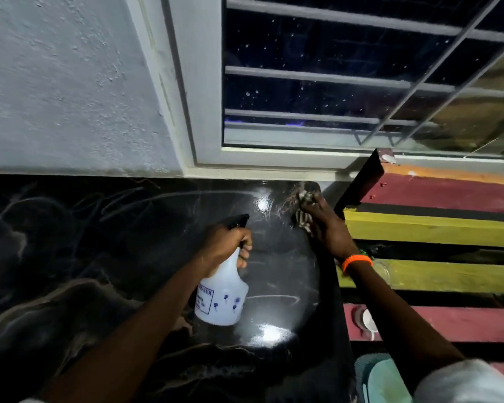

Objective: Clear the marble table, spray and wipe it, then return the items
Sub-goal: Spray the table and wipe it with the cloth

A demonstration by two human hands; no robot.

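Nearest the camera, two bare forearms reach out over a dark marble table (85, 242) with pale veins, its surface shining wet where light reflects near the middle and at the far edge. At the bottom right corner a pale sleeve (466, 382) covers the right upper arm, and beside it lies something teal (381, 379), too cut off to identify.

The left hand (226, 245) grips the neck of a white spray bottle (221, 298), fingers wrapped tightly around it just below the black nozzle, which points toward the far right. The bottle has blue print on its side and is held tilted above the table, just left of the bright reflection.

The right hand (322, 225), with an orange band (357, 261) on its wrist, presses a bunched cloth (304, 210) flat against the table's far right corner; the fingers are spread over the cloth, which is blurred.

To the right of the table stands a slatted bench (434, 228) painted in red, yellow and black strips. Beyond the table, a rough grey wall (64, 82) rises on the left and a white-framed window (204, 112) with grey bars on the right, dark outside.
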